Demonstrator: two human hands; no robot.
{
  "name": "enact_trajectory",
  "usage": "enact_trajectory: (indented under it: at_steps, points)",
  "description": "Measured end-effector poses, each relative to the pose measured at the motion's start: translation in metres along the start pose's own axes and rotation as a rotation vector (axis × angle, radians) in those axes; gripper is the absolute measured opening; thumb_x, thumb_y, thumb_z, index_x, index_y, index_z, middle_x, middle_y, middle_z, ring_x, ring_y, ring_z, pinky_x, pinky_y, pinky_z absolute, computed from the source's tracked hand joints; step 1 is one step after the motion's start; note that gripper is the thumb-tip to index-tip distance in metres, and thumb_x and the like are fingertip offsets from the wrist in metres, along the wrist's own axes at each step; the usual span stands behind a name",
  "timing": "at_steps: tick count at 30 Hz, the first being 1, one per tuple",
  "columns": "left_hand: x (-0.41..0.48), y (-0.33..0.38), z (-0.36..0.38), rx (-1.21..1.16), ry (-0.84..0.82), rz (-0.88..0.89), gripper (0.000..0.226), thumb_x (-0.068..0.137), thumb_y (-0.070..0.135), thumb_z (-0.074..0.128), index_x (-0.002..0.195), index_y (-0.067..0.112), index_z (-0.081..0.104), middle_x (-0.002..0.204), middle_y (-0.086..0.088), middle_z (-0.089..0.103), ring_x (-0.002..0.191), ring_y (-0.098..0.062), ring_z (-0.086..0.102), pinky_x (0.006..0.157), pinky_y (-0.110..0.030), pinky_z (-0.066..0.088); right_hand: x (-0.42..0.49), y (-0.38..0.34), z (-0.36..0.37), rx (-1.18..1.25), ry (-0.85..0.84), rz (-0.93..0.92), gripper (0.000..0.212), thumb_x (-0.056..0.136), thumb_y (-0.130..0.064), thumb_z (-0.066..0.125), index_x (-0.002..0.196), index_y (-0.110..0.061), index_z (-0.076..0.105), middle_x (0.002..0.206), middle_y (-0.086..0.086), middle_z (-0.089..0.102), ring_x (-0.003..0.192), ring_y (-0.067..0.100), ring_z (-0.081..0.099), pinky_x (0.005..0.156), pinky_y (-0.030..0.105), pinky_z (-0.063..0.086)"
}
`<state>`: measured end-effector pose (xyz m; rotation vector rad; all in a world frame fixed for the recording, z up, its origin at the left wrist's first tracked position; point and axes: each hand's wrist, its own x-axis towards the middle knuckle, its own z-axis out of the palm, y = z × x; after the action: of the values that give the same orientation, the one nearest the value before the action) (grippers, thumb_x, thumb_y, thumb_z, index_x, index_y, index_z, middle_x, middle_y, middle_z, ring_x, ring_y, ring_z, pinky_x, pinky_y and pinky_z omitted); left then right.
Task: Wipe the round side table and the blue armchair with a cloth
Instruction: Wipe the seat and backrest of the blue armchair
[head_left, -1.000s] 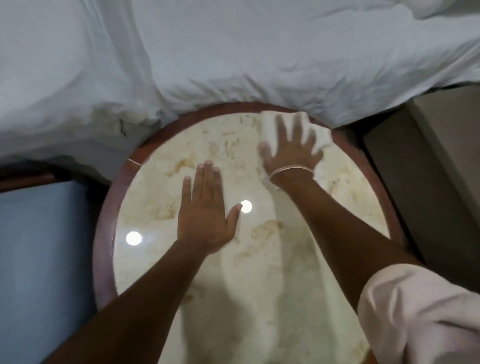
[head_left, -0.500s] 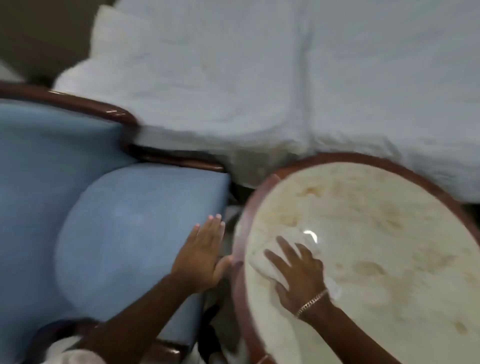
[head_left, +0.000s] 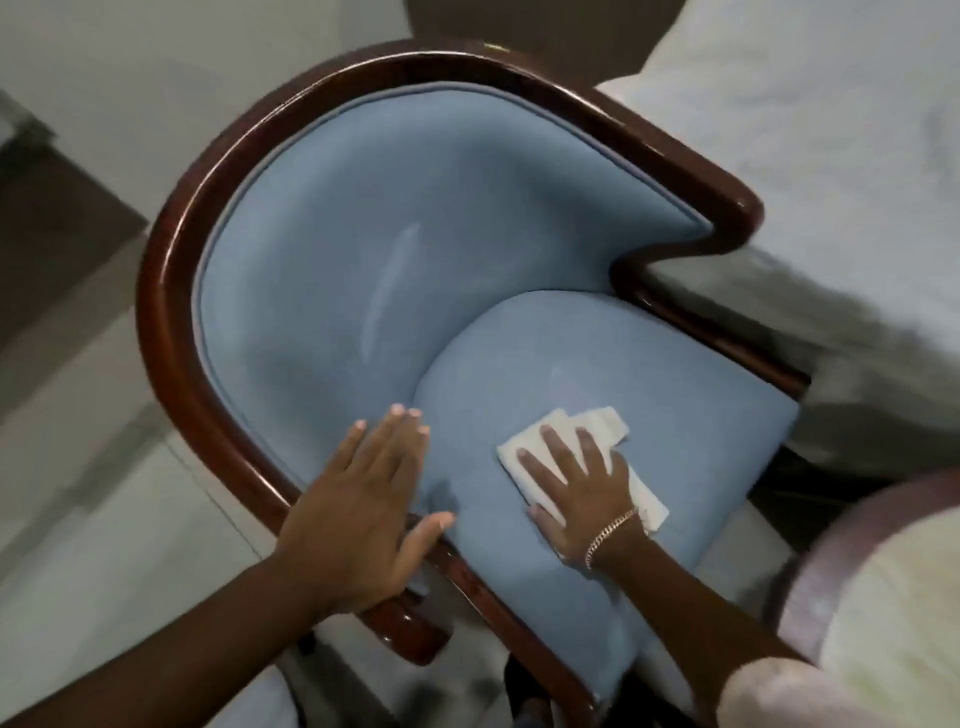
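Observation:
The blue armchair (head_left: 363, 249) fills the middle of the view, with a curved dark wooden frame and a blue seat cushion. A folded white cloth (head_left: 597, 431) lies on the seat cushion. My right hand (head_left: 576, 483) presses flat on the cloth, fingers spread, a bracelet at the wrist. My left hand (head_left: 363, 499) rests flat and open over the chair's left arm rail and the inner upholstery, holding nothing. A slice of the round side table (head_left: 826, 566), with its reddish wooden rim and pale top, shows at the lower right, blurred.
A bed with white bedding (head_left: 841, 171) runs along the right, close behind the chair's right arm. Pale tiled floor (head_left: 93, 509) lies to the left of the chair. A dark panel (head_left: 47, 234) stands at the far left.
My right hand carried the cloth off the round table and onto the armchair seat. My left hand left the table for the chair's left arm. The view swung left from table to chair.

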<state>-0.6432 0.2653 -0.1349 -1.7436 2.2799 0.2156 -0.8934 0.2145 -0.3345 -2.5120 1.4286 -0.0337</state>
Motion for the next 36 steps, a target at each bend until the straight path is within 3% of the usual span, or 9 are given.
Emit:
enact_trajectory:
  at_steps: [2, 7, 14, 21, 24, 27, 29, 31, 36]
  points:
    - [0.000, 0.003, 0.000, -0.006, 0.024, 0.002, 0.082, 0.095, 0.059, 0.036, 0.154, 0.002, 0.032, 0.165, -0.016, 0.030, 0.156, -0.031, 0.018, 0.127, -0.049, 0.019, 0.015, 0.021, 0.000, -0.049, 0.021, -0.002, 0.065, 0.087, -0.058, 0.047, 0.148, -0.040, 0.034, 0.160, 0.004, 0.033, 0.141, 0.043, 0.037, 0.098, 0.061, 0.036]
    - [0.002, 0.001, 0.012, -0.009, 0.133, -0.062, 0.082, 0.093, 0.057, 0.043, 0.152, 0.001, 0.036, 0.162, -0.017, 0.035, 0.154, -0.032, 0.024, 0.125, -0.049, 0.016, 0.130, 0.033, -0.017, 0.126, 0.121, 0.684, 0.068, 0.092, -0.059, 0.041, 0.152, -0.043, 0.015, 0.167, 0.002, 0.010, 0.148, 0.044, 0.013, 0.109, 0.072, 0.021]
    - [-0.003, 0.008, 0.000, -0.149, 0.181, -0.171, 0.071, 0.092, 0.042, 0.043, 0.144, -0.006, 0.046, 0.151, -0.025, 0.049, 0.147, -0.040, 0.038, 0.121, -0.056, 0.031, 0.008, -0.016, 0.008, -0.043, 0.100, -0.117, 0.063, 0.088, -0.052, 0.049, 0.148, -0.039, 0.036, 0.159, 0.005, 0.035, 0.145, 0.044, 0.031, 0.104, 0.062, 0.033]
    - [-0.005, 0.000, 0.010, -0.148, 0.267, -0.237, 0.062, 0.090, 0.037, 0.045, 0.138, -0.002, 0.054, 0.140, -0.023, 0.061, 0.136, -0.038, 0.053, 0.116, -0.049, 0.038, -0.011, 0.055, -0.015, 0.078, 0.238, 0.860, 0.062, 0.092, -0.051, 0.045, 0.150, -0.034, 0.032, 0.161, 0.009, 0.029, 0.135, 0.047, 0.037, 0.104, 0.060, 0.038]
    - [-0.039, -0.027, -0.061, -0.119, 0.342, -0.324, 0.053, 0.089, 0.031, 0.046, 0.124, -0.003, 0.066, 0.126, -0.022, 0.070, 0.120, -0.039, 0.066, 0.111, -0.051, 0.045, -0.027, -0.063, -0.050, 0.208, 0.123, 0.521, 0.064, 0.090, -0.047, 0.040, 0.151, -0.030, 0.031, 0.163, 0.014, 0.022, 0.139, 0.050, 0.033, 0.111, 0.059, 0.029]
    - [-0.018, -0.029, -0.046, -0.114, 0.286, -0.202, 0.045, 0.089, 0.027, 0.049, 0.114, -0.002, 0.071, 0.117, -0.020, 0.074, 0.112, -0.038, 0.070, 0.109, -0.055, 0.048, -0.056, -0.099, -0.037, 0.151, -0.125, 0.324, 0.080, 0.066, -0.036, 0.072, 0.142, -0.037, 0.047, 0.157, 0.009, 0.038, 0.124, 0.051, 0.049, 0.090, 0.057, 0.050]
    - [0.012, -0.071, -0.042, -0.158, 0.210, -0.086, 0.043, 0.090, 0.028, 0.049, 0.114, 0.000, 0.071, 0.119, -0.019, 0.073, 0.116, -0.037, 0.067, 0.113, -0.056, 0.044, -0.017, -0.098, -0.049, 0.275, -0.100, 0.354, 0.070, 0.065, -0.032, 0.069, 0.135, -0.032, 0.058, 0.150, 0.010, 0.049, 0.112, 0.051, 0.057, 0.084, 0.056, 0.055]
    - [0.018, -0.085, -0.035, -0.112, 0.196, -0.025, 0.043, 0.091, 0.030, 0.048, 0.116, 0.002, 0.070, 0.122, -0.018, 0.071, 0.123, -0.036, 0.064, 0.117, -0.057, 0.038, -0.002, -0.088, -0.058, 0.448, -0.071, 0.342, 0.057, 0.079, -0.029, 0.057, 0.136, -0.022, 0.058, 0.149, 0.012, 0.050, 0.120, 0.047, 0.055, 0.100, 0.053, 0.047]
    - [0.018, -0.139, -0.037, -0.096, 0.120, -0.077, 0.054, 0.091, 0.040, 0.043, 0.126, 0.004, 0.063, 0.137, -0.021, 0.063, 0.140, -0.039, 0.048, 0.120, -0.062, 0.026, 0.067, -0.113, -0.090, 1.259, -0.158, 0.448, 0.061, 0.082, -0.019, 0.076, 0.138, -0.028, 0.054, 0.144, -0.005, 0.055, 0.130, 0.012, 0.051, 0.110, 0.026, 0.037]
